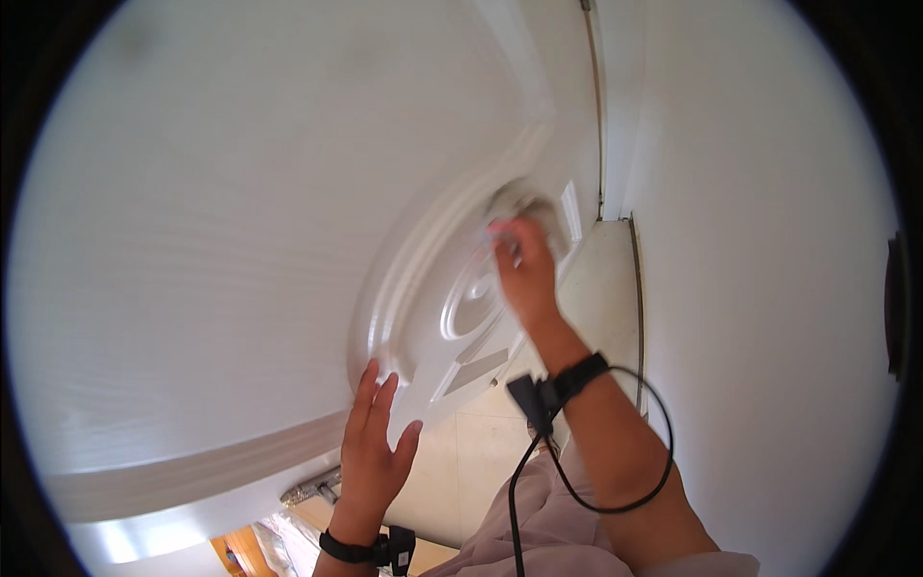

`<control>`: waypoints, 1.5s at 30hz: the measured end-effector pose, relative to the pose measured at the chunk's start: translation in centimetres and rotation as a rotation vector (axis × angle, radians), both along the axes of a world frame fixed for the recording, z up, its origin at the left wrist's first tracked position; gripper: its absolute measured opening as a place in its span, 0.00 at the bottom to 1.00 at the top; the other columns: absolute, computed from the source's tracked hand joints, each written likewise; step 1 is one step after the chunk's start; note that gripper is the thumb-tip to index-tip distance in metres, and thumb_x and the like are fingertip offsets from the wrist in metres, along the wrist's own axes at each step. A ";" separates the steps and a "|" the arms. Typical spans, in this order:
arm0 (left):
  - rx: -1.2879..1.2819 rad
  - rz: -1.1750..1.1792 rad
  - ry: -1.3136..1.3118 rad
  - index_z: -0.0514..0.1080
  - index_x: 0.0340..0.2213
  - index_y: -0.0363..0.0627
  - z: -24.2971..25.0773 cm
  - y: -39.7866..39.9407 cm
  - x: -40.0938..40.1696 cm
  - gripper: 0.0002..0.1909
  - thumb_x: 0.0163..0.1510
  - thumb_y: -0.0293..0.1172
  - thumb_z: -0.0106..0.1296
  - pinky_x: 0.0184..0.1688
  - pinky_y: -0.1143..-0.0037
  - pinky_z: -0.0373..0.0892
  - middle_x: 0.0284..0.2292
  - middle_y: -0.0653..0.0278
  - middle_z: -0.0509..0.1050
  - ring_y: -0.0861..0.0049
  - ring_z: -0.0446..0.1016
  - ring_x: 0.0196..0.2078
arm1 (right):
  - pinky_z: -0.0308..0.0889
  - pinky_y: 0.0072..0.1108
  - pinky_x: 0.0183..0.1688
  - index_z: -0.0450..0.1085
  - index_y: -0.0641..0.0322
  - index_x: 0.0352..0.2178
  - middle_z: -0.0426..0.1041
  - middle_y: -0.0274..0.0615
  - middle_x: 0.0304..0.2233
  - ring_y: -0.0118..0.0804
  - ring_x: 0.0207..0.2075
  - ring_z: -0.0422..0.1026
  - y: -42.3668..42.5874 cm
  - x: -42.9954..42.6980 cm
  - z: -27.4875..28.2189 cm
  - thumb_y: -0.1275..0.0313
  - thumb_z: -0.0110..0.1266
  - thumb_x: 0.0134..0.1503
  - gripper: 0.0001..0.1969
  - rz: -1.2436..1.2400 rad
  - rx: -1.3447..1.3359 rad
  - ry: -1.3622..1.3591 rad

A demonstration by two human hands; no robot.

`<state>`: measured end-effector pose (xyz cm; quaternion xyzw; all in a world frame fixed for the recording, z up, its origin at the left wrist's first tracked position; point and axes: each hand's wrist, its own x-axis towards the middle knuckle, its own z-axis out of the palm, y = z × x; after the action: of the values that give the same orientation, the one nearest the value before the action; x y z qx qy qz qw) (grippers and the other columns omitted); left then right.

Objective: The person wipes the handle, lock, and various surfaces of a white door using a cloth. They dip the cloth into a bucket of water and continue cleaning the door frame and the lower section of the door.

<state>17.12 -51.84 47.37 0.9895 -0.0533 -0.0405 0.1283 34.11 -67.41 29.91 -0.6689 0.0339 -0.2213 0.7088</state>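
Observation:
A white door panel with raised curved moulding fills the left and middle of the view. My right hand is against its lower moulded part, shut on what looks like a greyish cloth; motion blurs both. Close to the door's near edge, my left hand has its fingers spread and holds nothing. Its fingertips appear to rest on the panel beside the end of the curved moulding. Each wrist carries a black strap with a small device.
A metal door handle juts out beside my left wrist. A black cable loops from the right wrist strap. Pale floor tiles lie below, a white wall stands right, and a dark object is at the far right.

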 end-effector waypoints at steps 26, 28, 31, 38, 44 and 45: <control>-0.508 0.018 -0.148 0.59 0.56 0.39 -1.1 3.5 -5.2 0.37 0.45 0.25 0.63 0.57 0.68 0.62 0.55 0.50 0.63 0.59 0.64 0.57 | 0.67 0.21 0.42 0.67 0.66 0.33 0.71 0.40 0.35 0.32 0.38 0.71 5.1 -17.9 5.8 0.84 0.43 0.48 0.10 0.806 1.216 0.473; -0.660 -0.067 -0.094 0.53 0.59 0.38 -1.6 3.4 -5.9 0.44 0.44 0.29 0.65 0.62 0.67 0.54 0.59 0.48 0.57 0.56 0.57 0.62 | 0.66 0.23 0.44 0.67 0.66 0.33 0.71 0.40 0.36 0.33 0.40 0.71 4.9 -19.0 7.7 0.84 0.44 0.48 0.10 0.941 1.285 0.439; -0.992 0.038 0.032 0.52 0.60 0.39 -2.2 3.3 -7.3 0.41 0.49 0.27 0.61 0.60 0.72 0.56 0.58 0.52 0.59 0.67 0.59 0.60 | 0.66 0.22 0.45 0.68 0.66 0.35 0.71 0.39 0.36 0.32 0.40 0.70 5.0 -20.4 9.3 0.82 0.45 0.51 0.10 1.011 1.199 0.498; -0.854 0.090 -0.200 0.63 0.55 0.45 0.6 4.2 -7.6 0.31 0.48 0.10 0.45 0.56 0.74 0.62 0.52 0.56 0.65 0.70 0.64 0.55 | 0.65 0.23 0.49 0.72 0.62 0.39 0.70 0.40 0.44 0.33 0.49 0.68 4.9 -19.3 10.5 0.77 0.55 0.53 0.10 0.862 0.370 0.230; -0.904 -0.095 -0.401 0.75 0.40 0.44 4.9 5.0 -7.4 0.29 0.40 0.04 0.36 0.53 0.71 0.66 0.54 0.55 0.61 0.62 0.65 0.55 | 0.63 0.31 0.55 0.39 0.54 0.64 0.58 0.39 0.58 0.38 0.57 0.62 3.2 -19.2 14.3 0.51 0.46 0.61 0.39 1.242 0.628 0.518; -0.871 -0.156 -0.378 0.74 0.41 0.44 5.1 5.2 -7.6 0.29 0.40 0.04 0.37 0.53 0.71 0.66 0.54 0.54 0.61 0.62 0.65 0.55 | 0.63 0.31 0.55 0.39 0.54 0.64 0.58 0.39 0.58 0.38 0.57 0.62 3.5 -19.4 14.8 0.51 0.46 0.61 0.39 1.263 0.605 0.515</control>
<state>9.56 -46.66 52.48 0.8268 -0.1617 0.1565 0.5155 14.70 -63.87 44.75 -0.3673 -0.1324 0.4108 0.8239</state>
